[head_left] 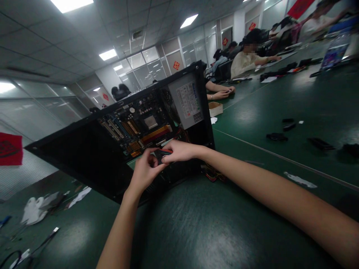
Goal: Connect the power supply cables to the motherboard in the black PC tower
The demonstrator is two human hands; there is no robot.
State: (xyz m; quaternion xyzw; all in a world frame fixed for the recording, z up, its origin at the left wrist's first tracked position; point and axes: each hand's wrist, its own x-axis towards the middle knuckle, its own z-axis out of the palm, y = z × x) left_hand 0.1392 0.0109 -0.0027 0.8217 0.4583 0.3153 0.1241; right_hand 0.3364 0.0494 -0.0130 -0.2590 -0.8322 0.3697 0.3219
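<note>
An open black computer case (84, 164) stands tilted on the green table, its inside facing me. In it are a motherboard (143, 116) and a silver power supply (186, 102) with a label. My left hand (144, 168) and my right hand (178, 151) meet in front of the board's lower edge. Between their fingertips is a dark cable connector (162, 154) with coloured wires, pinched from both sides. Where its far end sits is hidden by the fingers.
Coloured cables (213, 173) hang out at the case's right lower corner. A small box (215, 108) and black parts (276, 136) lie to the right. Plastic scraps (35, 209) and a cable (46, 239) are at left. Other people sit across the green table (252, 108).
</note>
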